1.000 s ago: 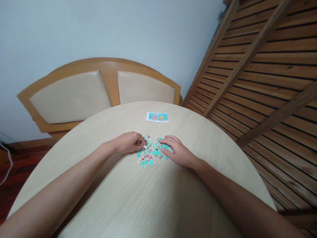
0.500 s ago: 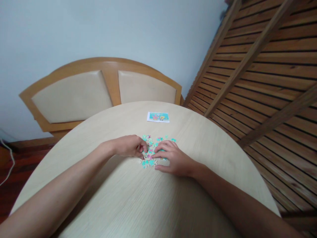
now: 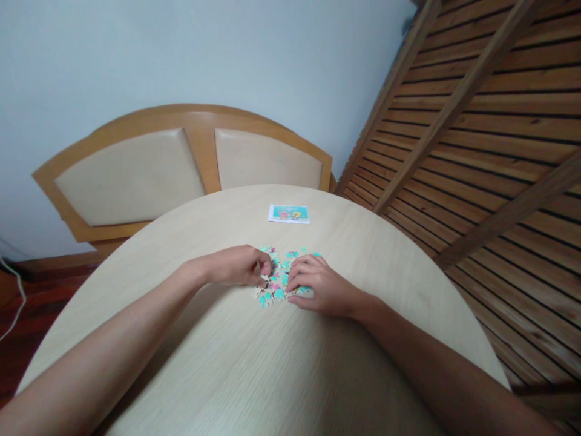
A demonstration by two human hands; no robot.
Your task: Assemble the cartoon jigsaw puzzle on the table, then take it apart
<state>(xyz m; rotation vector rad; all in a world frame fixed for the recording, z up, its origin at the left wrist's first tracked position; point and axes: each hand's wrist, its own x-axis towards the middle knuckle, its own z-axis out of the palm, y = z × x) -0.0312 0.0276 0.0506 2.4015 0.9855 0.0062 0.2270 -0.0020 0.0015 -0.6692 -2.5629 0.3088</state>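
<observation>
Small jigsaw puzzle pieces [image 3: 275, 293], mostly turquoise with some pink and white, lie in a loose cluster on the round table [image 3: 218, 363]. At the cluster's left side is my left hand [image 3: 245, 265], its fingers curled downward and the thumb apart from them, touching the pieces. My right hand [image 3: 318, 283] rests over the right part, fingers bent and spread, thumb apart, covering several pieces. I see nothing gripped in either hand, though the fingertips are partly hidden.
Beyond the pieces, a picture card [image 3: 289, 214] with a pink and a yellow cartoon figure lies near the far edge. A wooden bench back with pale cushions [image 3: 136, 175] stands behind the table. Slatted wood panelling [image 3: 476, 121] rises on the right.
My right hand has shifted slightly to the right, uncovering some pieces in the middle. My left hand has moved slightly over the left pieces, its fingers still curled.
</observation>
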